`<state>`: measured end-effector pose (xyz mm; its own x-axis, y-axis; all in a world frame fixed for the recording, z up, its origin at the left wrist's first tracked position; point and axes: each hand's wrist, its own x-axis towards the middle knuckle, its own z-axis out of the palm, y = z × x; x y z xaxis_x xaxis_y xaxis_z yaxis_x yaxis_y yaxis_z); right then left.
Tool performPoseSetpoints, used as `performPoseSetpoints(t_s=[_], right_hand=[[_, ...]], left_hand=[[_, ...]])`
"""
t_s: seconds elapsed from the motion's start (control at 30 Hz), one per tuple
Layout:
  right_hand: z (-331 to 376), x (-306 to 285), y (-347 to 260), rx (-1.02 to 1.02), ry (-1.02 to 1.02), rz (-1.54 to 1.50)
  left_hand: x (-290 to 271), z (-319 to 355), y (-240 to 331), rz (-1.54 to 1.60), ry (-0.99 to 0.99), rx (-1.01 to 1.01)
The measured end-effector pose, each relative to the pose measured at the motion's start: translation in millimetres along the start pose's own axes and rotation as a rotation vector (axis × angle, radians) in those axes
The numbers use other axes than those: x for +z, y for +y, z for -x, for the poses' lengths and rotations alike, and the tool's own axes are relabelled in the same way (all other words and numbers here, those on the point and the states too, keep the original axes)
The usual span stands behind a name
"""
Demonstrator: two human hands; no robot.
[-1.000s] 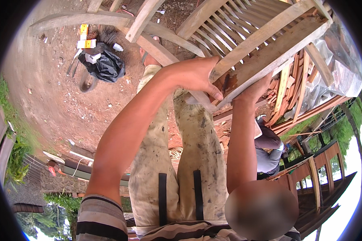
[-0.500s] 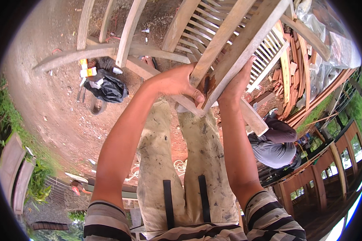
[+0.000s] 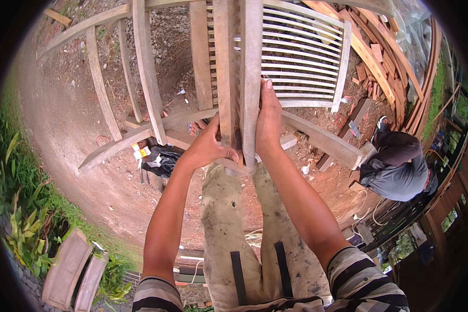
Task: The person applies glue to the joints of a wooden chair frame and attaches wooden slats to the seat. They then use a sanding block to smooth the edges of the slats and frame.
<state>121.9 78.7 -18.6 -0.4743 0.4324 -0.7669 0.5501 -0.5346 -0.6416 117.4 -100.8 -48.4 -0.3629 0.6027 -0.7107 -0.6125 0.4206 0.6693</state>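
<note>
Two weathered wooden beams, a narrower left one (image 3: 224, 67) and a wider right one (image 3: 251, 67), run side by side away from me with a dark gap between them. Around the near end of the left beam curls my left hand (image 3: 209, 146), its thumb beside the gap. My right hand (image 3: 269, 119) grips the right beam from its outer side, fingers stretched along the wood. The beams belong to a larger wooden frame that looks like furniture. Beyond my right hand lies a slatted panel (image 3: 301, 57). The far side of both grips is hidden.
At left stand curved wooden slats on a curved rail (image 3: 109, 151). Behind it lie a black plastic bag (image 3: 164, 160) and a white-orange package (image 3: 140, 151). A person in grey (image 3: 398, 171) crouches at right, near stacked reddish lumber (image 3: 395, 57). A wooden arm (image 3: 322, 140) juts rightward.
The beams, slanting to the upper right before, now point nearly straight ahead. Both hands keep hold near the near end. My view has shifted, and the crouching person appears farther right.
</note>
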Motion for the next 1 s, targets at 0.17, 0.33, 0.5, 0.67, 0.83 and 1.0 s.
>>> performPoseSetpoints(t_s=[0.17, 0.33, 0.5, 0.67, 0.83, 1.0], right_hand=[[-8, -3, 18, -0.061, 0.013, -0.068], [-13, -8, 27, 0.018, 0.029, -0.048], [-41, -41, 49, -0.16, 0.083, 0.23], [-107, -102, 89, -0.161, 0.004, 0.837], [-135, -74, 89, -0.611, -0.257, 1.228], [-180, -60, 90, -0.681, -0.15, 1.364]], left_hand=[[-4, 2, -5, 0.035, -0.082, -0.025], [2, 2, 1, 0.136, -0.057, -0.108], [1, 4, -6, 0.159, -0.037, -0.119], [3, 4, 3, 0.187, -0.036, -0.088], [2, 5, 1, 0.21, -0.039, -0.082], [1, 1, 1, 0.145, -0.1, -0.041]])
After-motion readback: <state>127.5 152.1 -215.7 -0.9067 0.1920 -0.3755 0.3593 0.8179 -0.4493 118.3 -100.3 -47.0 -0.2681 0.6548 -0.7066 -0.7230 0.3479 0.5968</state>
